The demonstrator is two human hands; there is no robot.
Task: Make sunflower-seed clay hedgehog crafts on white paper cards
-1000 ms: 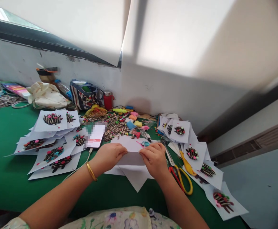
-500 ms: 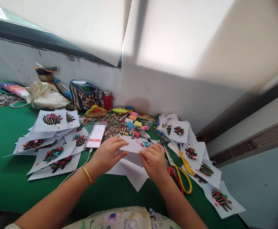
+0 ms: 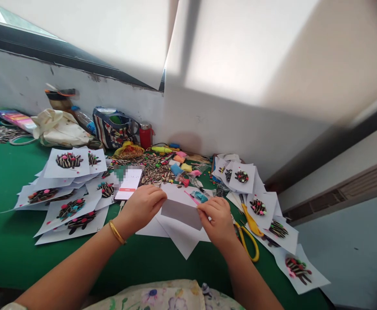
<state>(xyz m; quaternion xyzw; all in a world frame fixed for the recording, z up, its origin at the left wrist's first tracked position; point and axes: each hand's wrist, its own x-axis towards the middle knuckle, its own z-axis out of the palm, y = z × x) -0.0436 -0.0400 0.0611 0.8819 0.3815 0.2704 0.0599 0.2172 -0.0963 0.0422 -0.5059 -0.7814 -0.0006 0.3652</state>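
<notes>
Between my two hands a white sheet of paper point(image 3: 182, 211) is held up off the table, its near side in shadow. My left hand point(image 3: 144, 209) pinches its left end between thumb and fingers, and a gold bangle point(image 3: 117, 232) circles that wrist. At the right end my right hand point(image 3: 216, 217) grips the paper with thumb and forefinger. More white sheets point(image 3: 182, 247) lie beneath on the green table. Just beyond the held sheet are a pink stick point(image 3: 192, 198) and a blue lump of clay point(image 3: 200, 196). Yellow-handled scissors point(image 3: 251, 245) lie beside my right hand, partly hidden.
Cards with striped seed figures lie in a left pile point(image 3: 68, 206) and a right pile point(image 3: 266, 211). A phone point(image 3: 129, 183) sits by my left hand. Behind are loose striped seeds point(image 3: 156, 168), coloured clay point(image 3: 186, 167), a red flask point(image 3: 145, 135) and a striped bag point(image 3: 115, 129).
My hands have moved apart, the right hand shifting rightward over the scissors. The left fingers have closed on the paper's end, and more of the sheet's shaded side shows.
</notes>
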